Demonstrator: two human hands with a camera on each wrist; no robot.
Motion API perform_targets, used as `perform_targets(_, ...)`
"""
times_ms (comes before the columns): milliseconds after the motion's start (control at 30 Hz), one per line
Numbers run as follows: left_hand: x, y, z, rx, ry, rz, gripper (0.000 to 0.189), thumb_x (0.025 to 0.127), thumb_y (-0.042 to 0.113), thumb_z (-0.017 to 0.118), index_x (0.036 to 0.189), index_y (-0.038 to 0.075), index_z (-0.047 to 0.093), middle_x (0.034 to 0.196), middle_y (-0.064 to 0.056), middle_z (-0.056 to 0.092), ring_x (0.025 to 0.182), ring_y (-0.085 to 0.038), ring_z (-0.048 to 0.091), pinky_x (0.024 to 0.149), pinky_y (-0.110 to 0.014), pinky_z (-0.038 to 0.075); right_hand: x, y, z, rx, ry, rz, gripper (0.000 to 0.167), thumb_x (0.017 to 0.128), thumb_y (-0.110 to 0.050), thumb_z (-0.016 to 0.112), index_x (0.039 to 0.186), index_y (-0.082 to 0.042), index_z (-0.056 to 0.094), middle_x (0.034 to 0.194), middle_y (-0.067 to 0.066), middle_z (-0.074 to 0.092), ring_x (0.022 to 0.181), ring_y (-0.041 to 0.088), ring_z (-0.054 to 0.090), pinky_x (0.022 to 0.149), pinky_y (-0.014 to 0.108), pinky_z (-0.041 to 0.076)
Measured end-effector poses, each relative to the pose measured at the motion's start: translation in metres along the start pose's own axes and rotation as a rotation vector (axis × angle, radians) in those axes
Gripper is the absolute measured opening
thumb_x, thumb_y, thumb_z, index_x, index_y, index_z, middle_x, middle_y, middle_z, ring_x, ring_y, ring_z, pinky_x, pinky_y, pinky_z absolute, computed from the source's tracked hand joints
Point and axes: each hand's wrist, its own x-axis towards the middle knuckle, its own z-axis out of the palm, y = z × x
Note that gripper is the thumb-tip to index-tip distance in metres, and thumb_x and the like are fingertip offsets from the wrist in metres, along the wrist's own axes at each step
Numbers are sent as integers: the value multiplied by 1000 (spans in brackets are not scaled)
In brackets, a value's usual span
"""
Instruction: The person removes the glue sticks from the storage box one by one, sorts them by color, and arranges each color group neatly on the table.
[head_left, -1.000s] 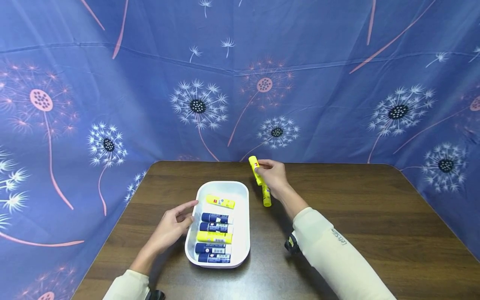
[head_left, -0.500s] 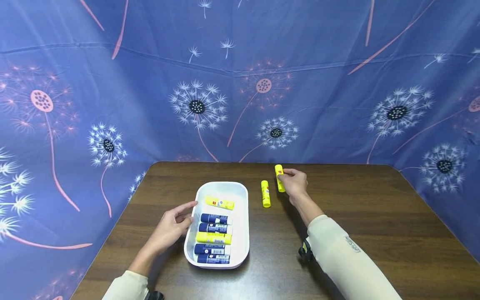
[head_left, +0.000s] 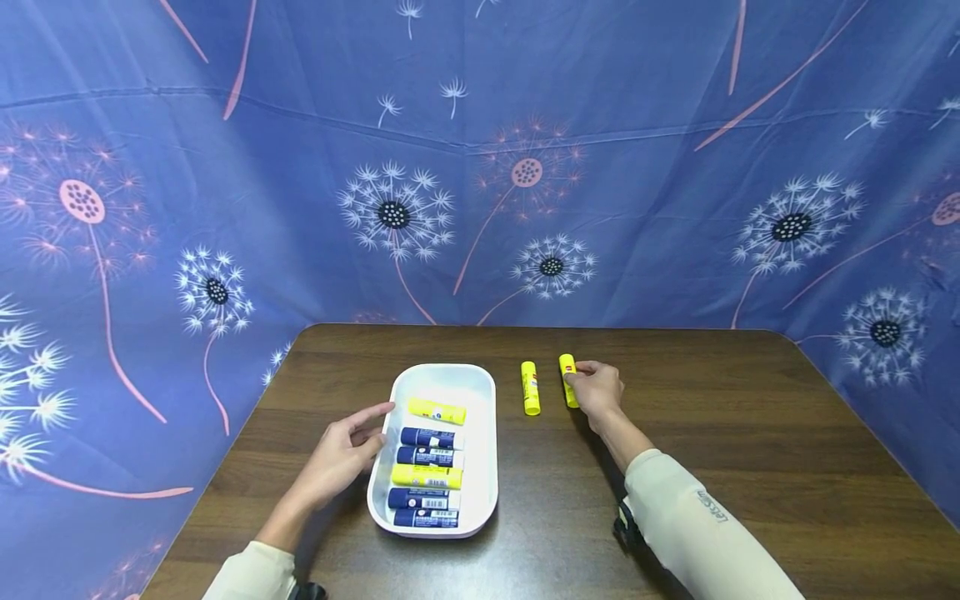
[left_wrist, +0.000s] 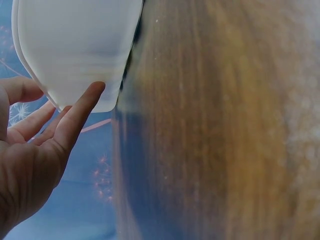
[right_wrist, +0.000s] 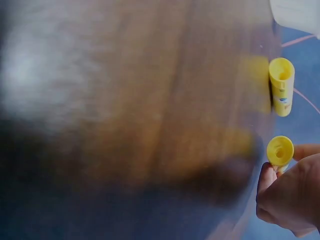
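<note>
My right hand pinches a yellow glue stick between thumb and fingers, at the tabletop right of the tray. In the right wrist view that glue stick shows its round end. Beside it, a little to the left, another yellow glue stick lies on the table. The white tray holds several dark blue glue sticks and two yellow ones, the upper yellow glue stick lying apart. My left hand touches the tray's left side with extended fingers; the left wrist view shows those fingertips against its wall.
The brown wooden table extends to the right of both loose glue sticks. A blue dandelion-print cloth hangs behind the table's back edge and down its left side.
My right hand has carried its yellow glue stick right from above the loose one, then down toward me, beside it. The left hand and the tray have stayed almost still.
</note>
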Motion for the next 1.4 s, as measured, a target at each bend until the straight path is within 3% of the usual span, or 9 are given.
perform_targets(433,-1,0,-1,2,-1,2,48,100,2,58,148,7,54,140,-30,60,119,-35,69,76,-34,66,-8,3,12,-95,35,-42,37,95,-8,66,130,7,66,119,27,71,110,35,65,67,20,55)
perform_targets(633,-1,-1,-1,-5,-1,1,48,101,3,58,148,7,54,140,-30,60,121,-36,68,77,-34,66,-10,5,16,-118,72,-67,39,93,-9,67,129,7,66,118,27,72,121,38,57,93,41,55)
perform_targets(933,-2,-1,-1,-14,-5,-3,47,102,5,59,148,8,55,143,-30,58,122,-36,68,80,-36,66,-8,7,14,-123,60,-57,41,91,-12,70,127,6,68,119,27,72,131,42,48,111,53,44)
perform_targets(1000,-2,-1,-1,-19,-8,0,47,102,5,59,148,8,55,143,-30,58,122,-36,68,80,-36,66,-7,6,13,-117,52,-49,41,92,-14,70,128,6,68,121,26,73,133,43,46,112,52,44)
perform_targets(1167,-2,-1,-1,-19,-2,1,47,101,4,58,148,8,55,144,-29,57,123,-36,67,80,-36,66,-6,3,12,-115,28,-24,43,95,-20,71,131,4,67,126,25,71,133,41,51,100,48,56)
perform_targets(1400,-1,0,0,-7,-4,3,47,101,4,59,148,9,55,144,-29,58,122,-36,67,80,-36,66,-3,-1,5,-152,40,-51,48,98,-27,67,134,5,65,129,25,68,137,45,44,107,54,48)
